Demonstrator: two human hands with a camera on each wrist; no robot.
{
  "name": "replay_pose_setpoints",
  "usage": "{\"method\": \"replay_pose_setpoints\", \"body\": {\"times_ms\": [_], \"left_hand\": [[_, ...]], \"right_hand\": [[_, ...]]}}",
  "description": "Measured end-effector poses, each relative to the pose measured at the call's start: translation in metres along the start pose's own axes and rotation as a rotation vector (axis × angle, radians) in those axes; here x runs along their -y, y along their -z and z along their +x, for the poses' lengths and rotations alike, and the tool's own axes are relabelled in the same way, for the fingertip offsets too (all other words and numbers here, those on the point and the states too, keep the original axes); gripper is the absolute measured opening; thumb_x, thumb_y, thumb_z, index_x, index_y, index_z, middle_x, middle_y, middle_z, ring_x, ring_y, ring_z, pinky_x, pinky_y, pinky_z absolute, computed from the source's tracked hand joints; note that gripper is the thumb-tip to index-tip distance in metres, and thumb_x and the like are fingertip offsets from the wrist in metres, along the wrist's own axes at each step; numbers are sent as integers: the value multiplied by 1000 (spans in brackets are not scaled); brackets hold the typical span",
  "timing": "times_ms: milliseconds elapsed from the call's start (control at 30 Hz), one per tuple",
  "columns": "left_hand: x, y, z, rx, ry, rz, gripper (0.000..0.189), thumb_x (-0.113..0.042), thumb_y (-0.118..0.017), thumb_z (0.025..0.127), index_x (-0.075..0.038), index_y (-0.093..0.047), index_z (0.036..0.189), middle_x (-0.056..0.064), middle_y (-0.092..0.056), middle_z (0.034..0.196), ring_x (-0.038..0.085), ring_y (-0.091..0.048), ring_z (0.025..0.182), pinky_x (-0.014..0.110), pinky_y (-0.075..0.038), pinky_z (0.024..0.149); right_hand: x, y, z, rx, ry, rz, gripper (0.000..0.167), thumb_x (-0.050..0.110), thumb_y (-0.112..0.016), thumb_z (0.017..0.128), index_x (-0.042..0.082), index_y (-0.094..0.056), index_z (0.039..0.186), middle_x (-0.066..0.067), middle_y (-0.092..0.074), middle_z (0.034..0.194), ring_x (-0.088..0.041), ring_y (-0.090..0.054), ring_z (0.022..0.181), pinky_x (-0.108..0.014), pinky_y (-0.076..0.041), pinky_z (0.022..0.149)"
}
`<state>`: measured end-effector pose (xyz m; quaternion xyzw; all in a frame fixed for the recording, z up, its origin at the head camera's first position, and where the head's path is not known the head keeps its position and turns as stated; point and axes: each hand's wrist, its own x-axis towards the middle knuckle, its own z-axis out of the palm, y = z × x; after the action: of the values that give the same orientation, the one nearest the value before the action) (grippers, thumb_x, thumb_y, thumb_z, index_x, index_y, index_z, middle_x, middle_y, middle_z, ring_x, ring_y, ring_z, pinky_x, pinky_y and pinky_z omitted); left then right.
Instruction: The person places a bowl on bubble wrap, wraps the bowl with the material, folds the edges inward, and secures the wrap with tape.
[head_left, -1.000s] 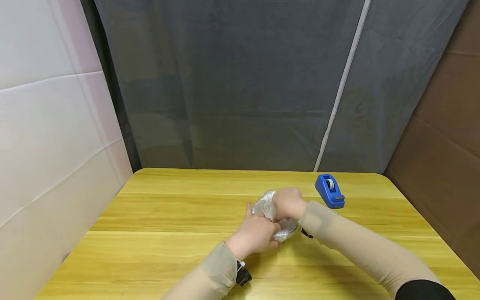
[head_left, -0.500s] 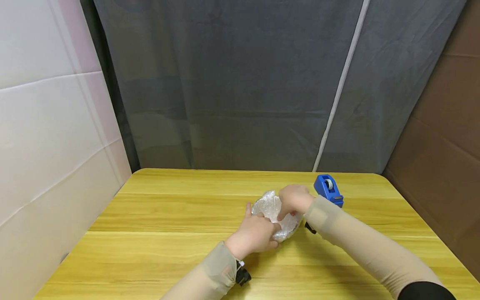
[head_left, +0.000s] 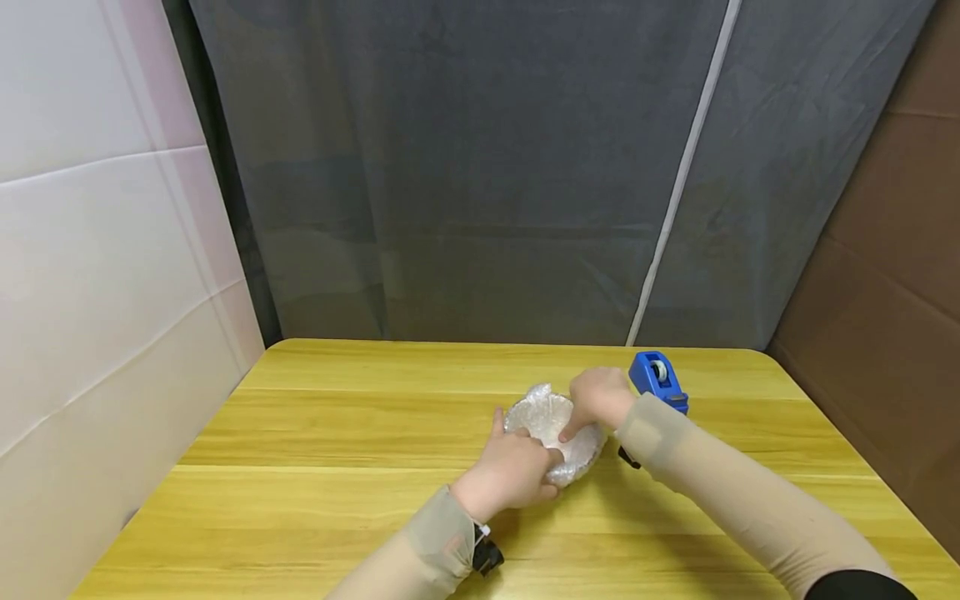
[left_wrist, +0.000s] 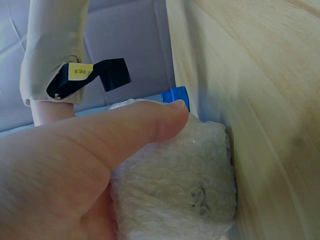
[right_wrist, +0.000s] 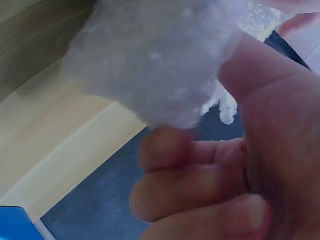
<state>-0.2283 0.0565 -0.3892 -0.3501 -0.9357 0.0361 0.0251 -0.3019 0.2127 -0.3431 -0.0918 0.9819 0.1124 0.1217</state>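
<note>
On the table, a round, hollow, bowl-shaped thing covered in clear bubble wrap sits between both hands. My left hand grips its near left side, fingers over the rim and into the hollow. In the left wrist view, the left thumb lies along the outside of the bubble wrap. My right hand holds the far right rim, its thumb reaching into the hollow. Seen from the right wrist, the curled fingers touch the wrap's edge. Whatever the wrap covers is hidden.
A blue tape dispenser with a roll of tape stands just behind the right wrist. The wooden table ends at a dark grey curtain. A white wall and a brown panel flank it.
The right hand has drawn back out of the hollow toward the right rim, so the bubble wrap lies more open to view. The left hand has kept its place.
</note>
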Motion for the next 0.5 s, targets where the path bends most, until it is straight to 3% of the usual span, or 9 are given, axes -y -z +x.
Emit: {"method": "replay_pose_setpoints", "body": {"times_ms": [100,233,500], "left_hand": [[1,0,-1,-4,-2,4,31,-50,-70,81,-33,-70,107,-10,-70,94,19,-60,99,69,-24,105],[2,0,-2,-8,-3,8,31,-50,-69,82,-32,-70,108,-9,-70,94,19,-59,98,69,-24,105],[-2,2,-8,-1,-3,0,29,-51,-69,82,-33,-69,104,-10,-68,91,18,-59,97,69,-23,105]], "right_hand": [[-2,-2,0,34,-9,0,61,70,-74,65,13,-67,88,-1,-60,78,-17,-54,71,-33,-47,59],[-3,-6,1,87,7,29,55,68,-72,69,14,-64,77,0,-59,68,-15,-53,62,-28,-41,54],[-4,-18,1,67,25,154,50,59,-79,69,12,-63,78,-2,-57,66,-16,-51,57,-27,-38,49]]}}
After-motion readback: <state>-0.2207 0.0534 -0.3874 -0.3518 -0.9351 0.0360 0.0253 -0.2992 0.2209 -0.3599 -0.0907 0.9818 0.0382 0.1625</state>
